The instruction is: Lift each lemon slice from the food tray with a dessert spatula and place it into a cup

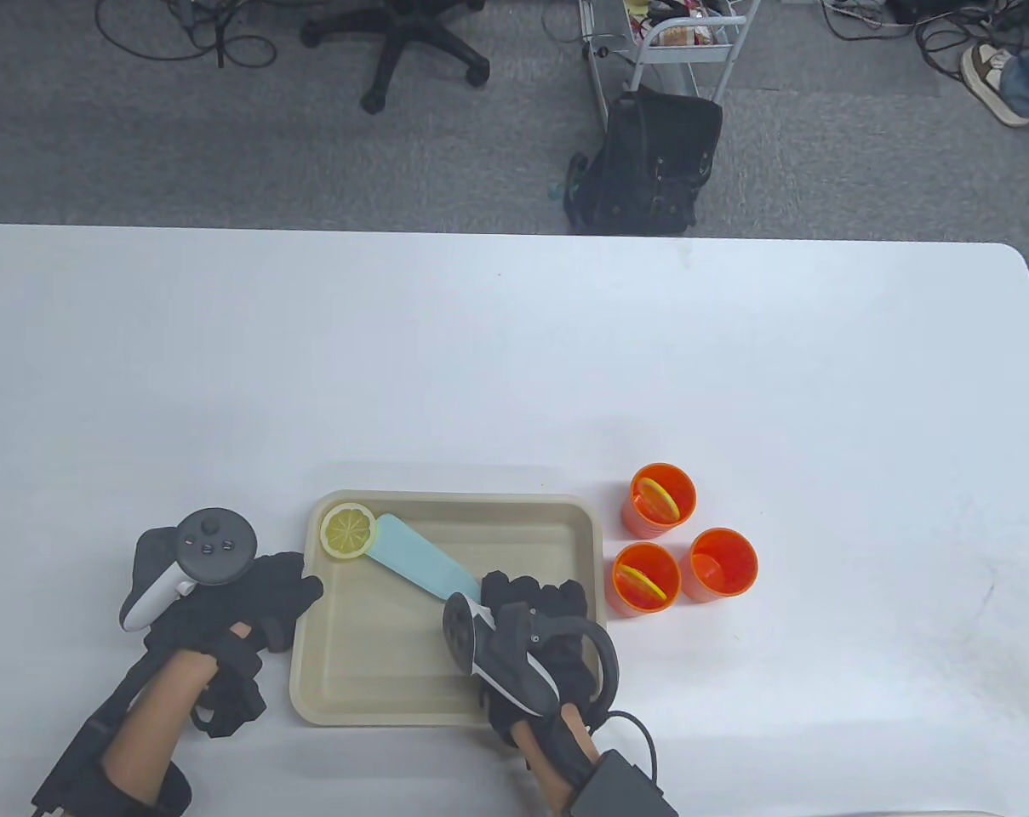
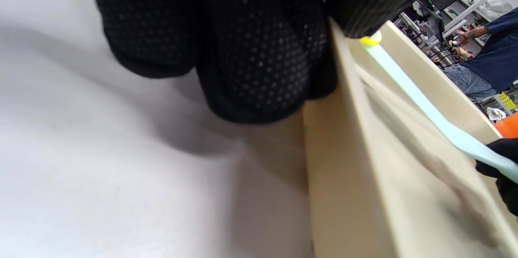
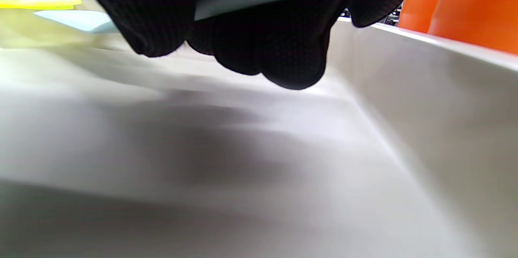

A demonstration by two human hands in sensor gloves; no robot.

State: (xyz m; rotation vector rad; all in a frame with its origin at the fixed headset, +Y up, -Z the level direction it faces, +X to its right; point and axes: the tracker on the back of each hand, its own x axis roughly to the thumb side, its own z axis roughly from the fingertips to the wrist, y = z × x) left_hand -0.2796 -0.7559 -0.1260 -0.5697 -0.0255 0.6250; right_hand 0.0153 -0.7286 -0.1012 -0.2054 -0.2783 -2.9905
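The right hand (image 1: pixel 535 625) grips the dessert spatula (image 1: pixel 414 559), blade tip touching the lemon slice (image 1: pixel 349 532) at the food tray's (image 1: pixel 446 511) 10 o'clock corner. The left hand (image 1: pixel 250 596) fingers, loosely extended, rest against the tray's 9 o'clock rim.

Lemon slice (image 1: pixel 349 532): round, yellow, flat in far-left corner of beige food tray (image 1: pixel 446 694). Pale blue dessert spatula (image 1: pixel 412 560): blade tip touching slice, angled across tray. Three orange cups (image 1: pixel 663 500) (image 1: pixel 646 579) (image 1: pixel 719 564) upright, clustered right of tray; two hold slices.
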